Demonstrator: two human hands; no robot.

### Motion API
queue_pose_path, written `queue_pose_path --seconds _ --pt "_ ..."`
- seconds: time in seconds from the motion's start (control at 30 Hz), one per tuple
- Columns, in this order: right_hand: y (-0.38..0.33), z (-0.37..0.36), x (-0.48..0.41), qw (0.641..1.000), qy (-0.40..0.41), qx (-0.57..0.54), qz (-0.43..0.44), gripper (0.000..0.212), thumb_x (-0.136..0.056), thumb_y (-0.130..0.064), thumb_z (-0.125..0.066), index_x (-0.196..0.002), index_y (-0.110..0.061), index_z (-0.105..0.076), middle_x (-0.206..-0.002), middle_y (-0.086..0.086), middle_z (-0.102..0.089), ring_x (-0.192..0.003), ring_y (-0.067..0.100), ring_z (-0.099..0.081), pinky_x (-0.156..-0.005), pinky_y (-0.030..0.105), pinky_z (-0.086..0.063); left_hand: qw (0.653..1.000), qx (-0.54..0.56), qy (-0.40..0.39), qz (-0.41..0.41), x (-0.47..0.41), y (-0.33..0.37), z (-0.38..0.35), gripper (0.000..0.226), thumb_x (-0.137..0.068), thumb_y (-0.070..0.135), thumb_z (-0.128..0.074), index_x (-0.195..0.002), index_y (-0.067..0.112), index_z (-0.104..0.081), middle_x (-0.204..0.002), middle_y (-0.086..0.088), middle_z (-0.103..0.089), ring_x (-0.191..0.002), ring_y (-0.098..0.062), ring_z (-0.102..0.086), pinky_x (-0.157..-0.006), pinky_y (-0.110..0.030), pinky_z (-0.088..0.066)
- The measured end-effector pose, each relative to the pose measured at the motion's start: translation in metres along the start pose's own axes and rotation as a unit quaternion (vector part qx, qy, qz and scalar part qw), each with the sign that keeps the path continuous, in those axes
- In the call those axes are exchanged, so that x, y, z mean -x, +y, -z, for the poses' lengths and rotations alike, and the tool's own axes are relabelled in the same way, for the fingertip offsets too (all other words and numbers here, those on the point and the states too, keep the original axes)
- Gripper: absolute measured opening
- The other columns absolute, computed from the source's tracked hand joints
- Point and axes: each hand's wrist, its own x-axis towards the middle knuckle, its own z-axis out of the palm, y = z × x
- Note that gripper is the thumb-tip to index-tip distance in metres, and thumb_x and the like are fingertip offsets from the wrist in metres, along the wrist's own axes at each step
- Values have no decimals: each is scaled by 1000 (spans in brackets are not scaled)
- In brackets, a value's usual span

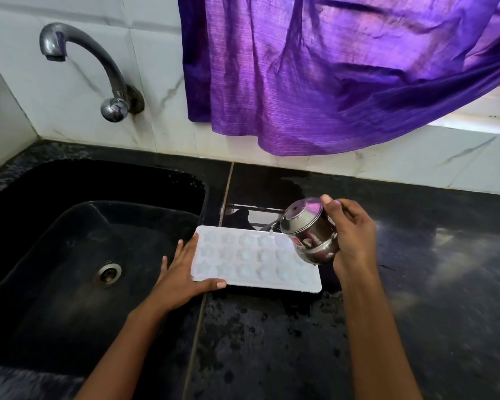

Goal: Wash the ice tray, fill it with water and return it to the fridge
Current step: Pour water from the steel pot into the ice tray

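Worktop (416, 298): black and wet. Its right side is blurred by glare, so we cannot read what the pale patches there are.
Curtain (315, 67): purple cloth hanging on the far wall, cut off at the top and right edges of the view.
Sink (70, 226): dark basin on the left. Its near-left part runs out of view, and we can only just make out the drain (108, 273).
Tap (93, 62): curved metal spout on the far wall above the sink.
Ice tray (251, 258): white, lying flat on the worktop between the two hands, with its left end reaching over the sink's right rim. Its far right corner is hidden behind the pot. We cannot tell whether the cells hold water.
Right hand (355, 235): fingers wrapped round the steel pot (309, 229), just right of the tray. The forearm is cut off at the near edge.
Left hand (182, 272): flat, with straight fingers against the tray's left end and the thumb along its near edge.
Pot: tilted mouth-down toward the tray, above its far right corner, with a thin thread of water at the lip.
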Motion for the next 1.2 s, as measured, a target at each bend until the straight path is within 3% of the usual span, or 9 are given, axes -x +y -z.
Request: queue_pose_path --seconds 0.13,0.37,0.67,1.0,1.2 --pt "-2 -1 1 1000 -5 14 5 12 -80 -20 -72 -77 -16 -61 -76 -3 -64 -73 10 -61 -69 32 -54 1000 4 0 0 0 -1 -1 138 -35 97 -41 -148 35 9 -156 17 6 -132 2 19 -111 -45 15" --pt "-5 -4 1 999 -11 20 23 12 -79 -20 -72 -75 -18 -61 -74 -5 -64 -72 8 -61 -72 33 -54 1000 0 5 -1 0 -3 -2 139 -34 99 -38 -148 34 9 -157 14 6 -132 1 19 -112 -46 14" --pt "-6 -5 1 999 -11 13 28 12 -79 -19 -72 -76 -16 -60 -73 -5 -63 -67 4 -59 -66 26 -53 1000 8 5 0 0 -3 -3 137 -36 98 -40 -148 35 9 -157 14 5 -132 1 18 -112 -46 14" --pt "-1 -3 -2 1000 3 13 -1 13 -78 -20 -74 -76 -18 -61 -79 -2 -65 -77 13 -61 -66 31 -54 1000 6 -2 0 1 -2 -2 137 -37 98 -39 -148 34 10 -156 16 9 -134 0 21 -111 -45 16" --pt "4 -4 -2 998 6 -52 -42 12 -80 -19 -71 -77 -14 -60 -79 0 -63 -71 10 -61 -56 21 -52 1000 2 1 1 1 -2 -2 136 -39 97 -39 -148 34 10 -156 15 8 -134 0 22 -110 -45 17"
